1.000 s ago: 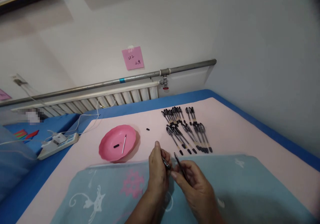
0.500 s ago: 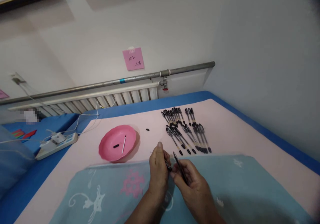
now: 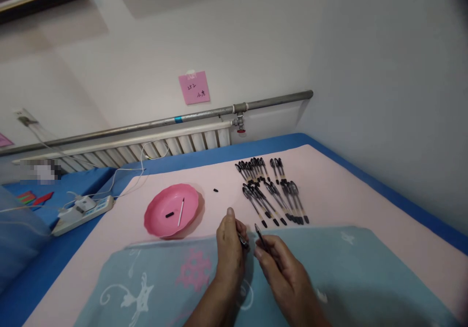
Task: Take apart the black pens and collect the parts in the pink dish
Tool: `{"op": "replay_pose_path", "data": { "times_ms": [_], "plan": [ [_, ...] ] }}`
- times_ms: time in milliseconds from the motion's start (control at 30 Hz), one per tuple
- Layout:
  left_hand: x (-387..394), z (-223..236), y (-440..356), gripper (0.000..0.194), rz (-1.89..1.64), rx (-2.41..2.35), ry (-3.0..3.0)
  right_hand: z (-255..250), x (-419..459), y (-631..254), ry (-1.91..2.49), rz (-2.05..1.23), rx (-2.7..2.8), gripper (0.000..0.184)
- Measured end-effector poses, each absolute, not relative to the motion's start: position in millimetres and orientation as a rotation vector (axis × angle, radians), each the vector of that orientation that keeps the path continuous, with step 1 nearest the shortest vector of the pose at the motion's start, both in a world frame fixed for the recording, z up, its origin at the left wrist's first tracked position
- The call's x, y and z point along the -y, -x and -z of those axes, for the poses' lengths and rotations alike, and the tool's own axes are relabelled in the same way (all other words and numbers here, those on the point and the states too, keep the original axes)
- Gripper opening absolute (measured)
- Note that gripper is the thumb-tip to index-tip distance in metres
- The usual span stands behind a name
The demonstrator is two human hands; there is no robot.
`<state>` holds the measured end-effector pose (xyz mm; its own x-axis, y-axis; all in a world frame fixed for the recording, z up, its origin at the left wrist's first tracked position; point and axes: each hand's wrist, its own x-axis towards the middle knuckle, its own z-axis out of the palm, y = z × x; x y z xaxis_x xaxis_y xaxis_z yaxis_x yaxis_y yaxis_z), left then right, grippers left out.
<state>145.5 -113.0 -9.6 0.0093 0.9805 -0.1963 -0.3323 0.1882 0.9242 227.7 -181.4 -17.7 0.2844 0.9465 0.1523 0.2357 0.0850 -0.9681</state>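
Observation:
My left hand [image 3: 230, 249] is closed around a small black piece [image 3: 243, 241] that looks like a pen cap; its other end is hidden by the fingers. Just to the right, my right hand [image 3: 285, 271] grips a dark pen [image 3: 259, 232] with its pale pointed tip up and away from me. A narrow gap separates the two hands. Beyond them, several capped black pens [image 3: 280, 195] lie in groups on the pink sheet. A pink bowl [image 3: 153, 222] on the left holds a thin white stick [image 3: 181, 213] with a dark tip and a short black piece [image 3: 169, 215].
Between bowl and pens lies a tiny black plug [image 3: 215, 190]. A light blue patterned cloth [image 3: 157, 273] covers the near part of the table. At the left edge sits a white power strip [image 3: 84, 215] with cables. A radiator [image 3: 197, 139] and pipe run along the wall behind.
My hands have drawn slightly apart, and the black piece in my left hand no longer meets the right fingers. The pen in my right hand sits a little lower.

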Motion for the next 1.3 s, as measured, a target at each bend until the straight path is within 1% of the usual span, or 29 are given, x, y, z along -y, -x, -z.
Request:
{"op": "replay_pose_path", "data": {
  "times_ms": [100,233,367,1000,1167,1300],
  "plan": [
    [108,6,-144,0.052,-1.153,-0.959,-0.536,20,187,-234,1.447,-0.722,1.347,0.022],
    [103,2,-143,0.052,-1.113,-0.929,-0.394,26,191,-237,1.469,-0.663,1.467,0.027],
    [103,1,-143,0.052,-1.118,-0.936,-0.393,27,190,-237,1.479,-0.659,1.505,0.03],
    [109,6,-147,0.051,-1.193,-1.0,-0.586,20,188,-234,1.491,-0.71,1.461,0.029],
    [112,4,-149,0.048,-1.184,-1.001,-0.602,17,188,-233,1.479,-0.767,1.454,0.03],
    [113,1,-150,0.049,-1.11,-0.979,-0.548,22,189,-232,1.464,-0.755,1.414,0.029]
  ]
}}
